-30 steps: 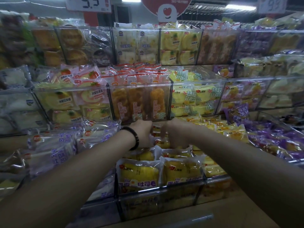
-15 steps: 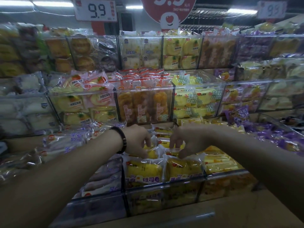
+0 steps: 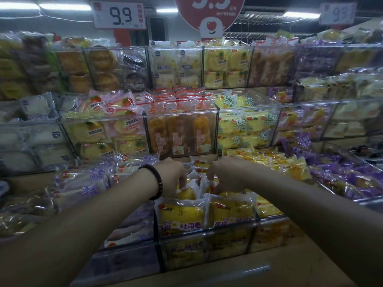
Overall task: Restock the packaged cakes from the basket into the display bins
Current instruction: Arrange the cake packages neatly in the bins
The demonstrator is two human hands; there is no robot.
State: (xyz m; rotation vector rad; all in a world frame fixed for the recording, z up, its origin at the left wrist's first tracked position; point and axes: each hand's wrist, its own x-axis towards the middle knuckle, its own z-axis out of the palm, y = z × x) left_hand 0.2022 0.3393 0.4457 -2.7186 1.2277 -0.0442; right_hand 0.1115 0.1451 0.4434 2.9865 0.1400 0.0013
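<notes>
Both my hands reach into the clear front display bin [image 3: 207, 233] holding yellow packaged cakes [image 3: 182, 214]. My left hand [image 3: 172, 177], with a black bead bracelet on the wrist, has its fingers curled down onto a yellow cake package [image 3: 186, 192] in the second row. My right hand [image 3: 223, 177] has its fingers bent down, pinching the white edge of a neighbouring package [image 3: 209, 183]. Two yellow packages stand upright at the bin's front. The basket is not in view.
Tiers of clear bins rise behind: orange bread sticks [image 3: 180, 135], yellow-green packs [image 3: 244, 129], purple packs [image 3: 342, 177] to the right, white-purple packs [image 3: 87, 181] to the left. Price signs reading 9.9 [image 3: 119, 15] hang above. A wooden ledge [image 3: 269, 272] runs below.
The view has tilted and shifted slightly. Both hands have moved a little down and toward me within the yellow cake bin, fingers now pressing into the second row of packages.
</notes>
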